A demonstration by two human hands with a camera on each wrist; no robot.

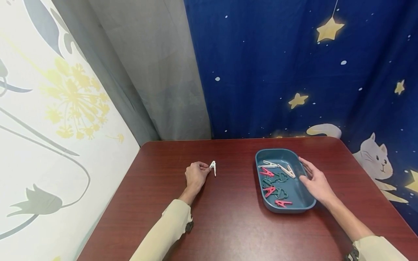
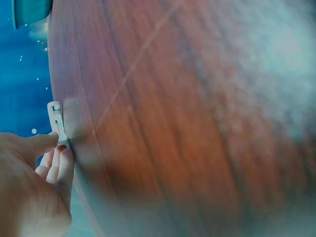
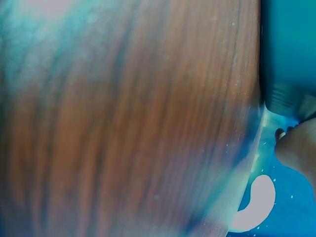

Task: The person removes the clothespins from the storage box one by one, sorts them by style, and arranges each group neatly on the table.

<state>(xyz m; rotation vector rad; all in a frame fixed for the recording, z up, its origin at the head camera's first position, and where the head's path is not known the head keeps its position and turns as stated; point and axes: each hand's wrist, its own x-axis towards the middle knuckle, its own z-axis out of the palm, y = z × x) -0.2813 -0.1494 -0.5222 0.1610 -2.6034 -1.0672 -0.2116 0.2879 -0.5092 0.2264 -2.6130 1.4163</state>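
Note:
In the head view my left hand point(image 1: 196, 177) pinches a white clothespin point(image 1: 213, 166) between thumb and fingertips, over the left-middle of the table. The left wrist view shows this clothespin point(image 2: 58, 122) standing out beyond the thumb and fingertips. My right hand point(image 1: 317, 182) holds the right side of a blue plastic bin point(image 1: 300, 208), thumb over the rim and fingers along the outer wall. Inside the bin lie white clothespins point(image 1: 287, 171), several red clothespins point(image 1: 282, 203) and several dark green clips point(image 1: 281, 193). The right wrist view shows only part of the right hand point(image 3: 298, 148) below the bin.
The dark red wooden table point(image 1: 228, 224) has rounded far corners. A grey curtain point(image 1: 156, 72) and a blue starry curtain point(image 1: 261, 72) hang behind it. A white patterned panel point(image 1: 107, 174) borders the left edge.

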